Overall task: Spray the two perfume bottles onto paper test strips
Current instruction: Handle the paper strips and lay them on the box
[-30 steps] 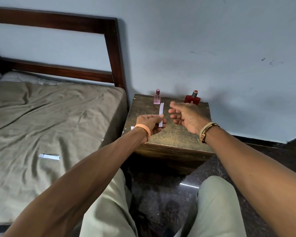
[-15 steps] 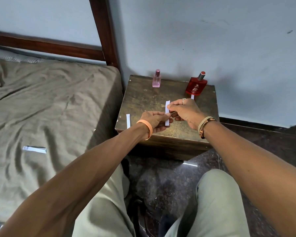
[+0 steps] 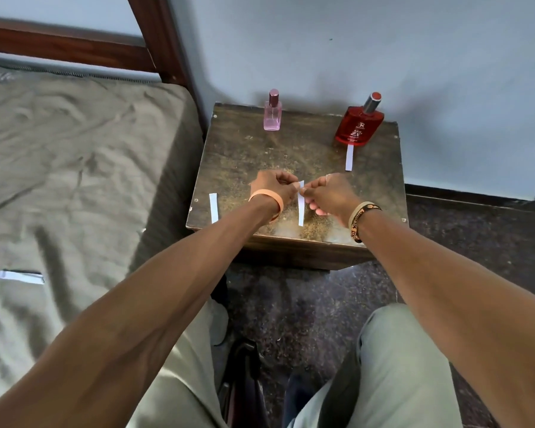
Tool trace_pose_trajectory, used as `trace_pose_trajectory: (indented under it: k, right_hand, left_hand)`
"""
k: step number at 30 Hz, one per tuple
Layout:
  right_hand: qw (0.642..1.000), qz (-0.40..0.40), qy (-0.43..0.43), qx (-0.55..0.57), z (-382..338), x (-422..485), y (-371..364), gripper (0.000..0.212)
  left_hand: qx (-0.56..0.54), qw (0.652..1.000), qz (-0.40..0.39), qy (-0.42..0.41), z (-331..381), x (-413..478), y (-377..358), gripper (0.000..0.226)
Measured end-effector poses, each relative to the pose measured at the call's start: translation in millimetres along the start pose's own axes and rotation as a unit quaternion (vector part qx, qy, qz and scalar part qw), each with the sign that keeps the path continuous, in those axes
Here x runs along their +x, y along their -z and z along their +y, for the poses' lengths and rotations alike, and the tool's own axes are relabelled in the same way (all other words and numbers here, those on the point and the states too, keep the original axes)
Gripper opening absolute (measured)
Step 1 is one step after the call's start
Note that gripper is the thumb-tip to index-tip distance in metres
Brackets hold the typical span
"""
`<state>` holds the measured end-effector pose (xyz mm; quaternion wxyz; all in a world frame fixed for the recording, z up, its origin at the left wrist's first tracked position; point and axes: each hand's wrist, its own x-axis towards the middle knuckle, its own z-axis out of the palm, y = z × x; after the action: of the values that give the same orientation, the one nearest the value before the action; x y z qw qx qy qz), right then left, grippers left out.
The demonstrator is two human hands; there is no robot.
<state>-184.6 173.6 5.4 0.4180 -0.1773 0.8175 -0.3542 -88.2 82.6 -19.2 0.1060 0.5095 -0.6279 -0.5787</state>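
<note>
Far to the left of the grip, a paper strip lies flat on the bed. A second strip lies on the desk near its left edge, left of the grip and apart from it, with its long axis running away from the person.

The left hand is clenched, thumb and forefinger pinching the upper end of the test strip. The right hand meets it from the other side, fingers curled and pinching the same upper end. So the grip is a shared one, both hands grasping one strip. Its long axis runs from the grip back toward the person, and its lower end is free above the desk's front. I cannot tell whether that end touches the wood.

The pink perfume bottle stands upright well beyond the grip and a little left of it, closest to the left hand. The red perfume bottle stands upright beyond and to the right, nearer the right hand. Another strip lies with its far end at the red bottle's foot.

The pink bottle has no strip before it, so it looks the likelier target. One hand would have to let go to fetch it while the other keeps the strip.
</note>
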Motion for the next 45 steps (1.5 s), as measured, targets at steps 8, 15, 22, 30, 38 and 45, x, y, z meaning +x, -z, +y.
trace_pose_trajectory:
  k: [8,15,22,30,38,45]
  right_hand:
    - [0.999,0.027,0.001,-0.022,6,28,-9,0.018]
    - [0.999,0.037,-0.002,-0.027,12,34,-10,0.015]
    - [0.999,0.032,-0.006,-0.02,14,37,-8,0.01]
    - [0.999,0.036,-0.006,-0.008,17,37,-8,0.011]
    - [0.999,0.036,-0.002,0.002,19,34,-7,0.012]
    - [0.999,0.038,0.023,-0.015,12,15,4,0.01]
  left_hand:
    - [0.088,0.995,-0.01,-0.049,-6,27,-7,0.015]
    - [0.147,0.985,-0.006,-0.087,-8,30,-9,0.002]
    - [0.172,0.981,0.01,-0.089,-6,29,-12,0.002]
    - [0.194,0.976,0.015,-0.093,-6,27,-11,0.006]
    - [0.179,0.98,0.011,-0.085,-6,22,-7,0.009]
    - [0.143,0.986,0.018,-0.082,1,7,16,0.008]
